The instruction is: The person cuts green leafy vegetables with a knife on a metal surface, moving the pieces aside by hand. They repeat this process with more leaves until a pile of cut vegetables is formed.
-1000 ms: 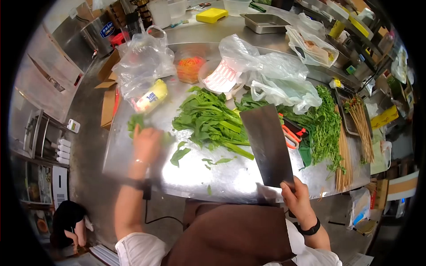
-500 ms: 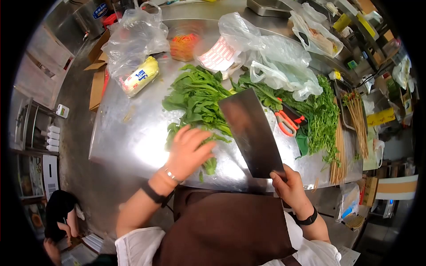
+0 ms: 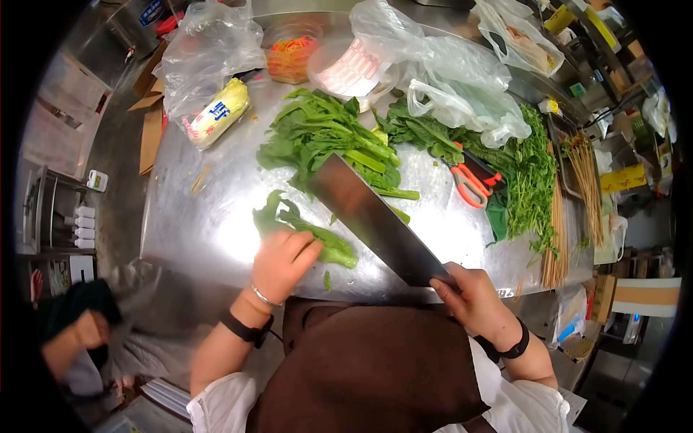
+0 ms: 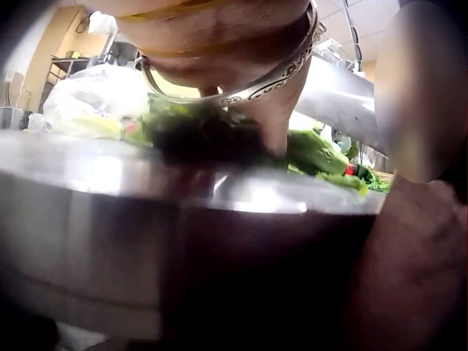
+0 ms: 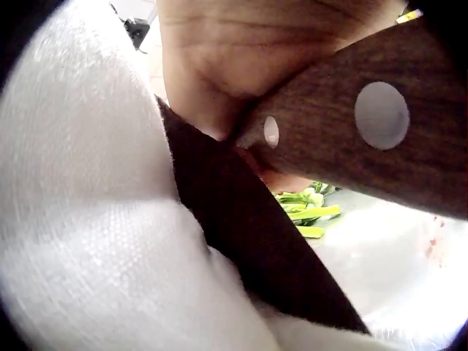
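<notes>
Near the front of the steel table [image 3: 184, 238], my left hand [image 3: 281, 263] holds a leafy green stalk [image 3: 336, 249], its fingers curled over the leaves and its cut end pointing right. In the left wrist view the fingers are mostly hidden behind the wrist and bracelet [image 4: 270, 88]. My right hand [image 3: 476, 299] grips a cleaver [image 3: 382, 224] by its wooden handle [image 5: 322, 135]. Its broad dark blade slants up and left above the table. Beyond the blade tip lies a pile of leafy greens [image 3: 310, 133] with stems to the right.
Red-handled scissors [image 3: 471, 186], herbs [image 3: 530, 195] and wooden skewers [image 3: 556, 252] lie on the right. Plastic bags [image 3: 447, 79], a tub of shredded orange food [image 3: 291, 59] and a yellow-and-white wrapped packet [image 3: 219, 114] are farther back. Another person's arm [image 3: 76, 339] shows at lower left.
My left hand has come from the table's left side to the single stalk, and its spread fingers have curled over it. The cleaver blade has tilted farther left.
</notes>
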Tool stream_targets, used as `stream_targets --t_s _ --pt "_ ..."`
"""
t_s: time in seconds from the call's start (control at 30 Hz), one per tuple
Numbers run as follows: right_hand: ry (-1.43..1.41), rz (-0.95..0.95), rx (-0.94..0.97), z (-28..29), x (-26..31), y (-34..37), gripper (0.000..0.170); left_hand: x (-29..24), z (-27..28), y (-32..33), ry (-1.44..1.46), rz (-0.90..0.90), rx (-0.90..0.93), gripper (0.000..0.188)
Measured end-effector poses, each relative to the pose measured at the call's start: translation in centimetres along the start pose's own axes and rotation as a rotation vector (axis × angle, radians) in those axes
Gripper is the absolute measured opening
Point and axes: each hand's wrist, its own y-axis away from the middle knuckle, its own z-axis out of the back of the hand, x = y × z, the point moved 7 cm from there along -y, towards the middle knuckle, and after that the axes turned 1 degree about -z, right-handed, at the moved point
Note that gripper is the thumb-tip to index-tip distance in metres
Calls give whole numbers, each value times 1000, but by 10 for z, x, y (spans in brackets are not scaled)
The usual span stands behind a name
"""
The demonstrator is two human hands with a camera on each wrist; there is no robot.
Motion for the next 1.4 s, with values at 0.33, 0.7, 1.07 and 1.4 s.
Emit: stream_targets --t_s 0.33,0.7,1.07,1.4 --pt "114 135 123 3 27 -18 13 -15 -13 33 124 238 -223 33" --pt "175 178 162 -4 42 -25 17 -9 -16 36 85 259 -272 28" --pt "231 228 183 -4 58 -28 14 -9 -12 41 120 251 -361 30" --pt "372 272 292 -3 56 -55 14 -10 -13 41 109 276 -402 27"
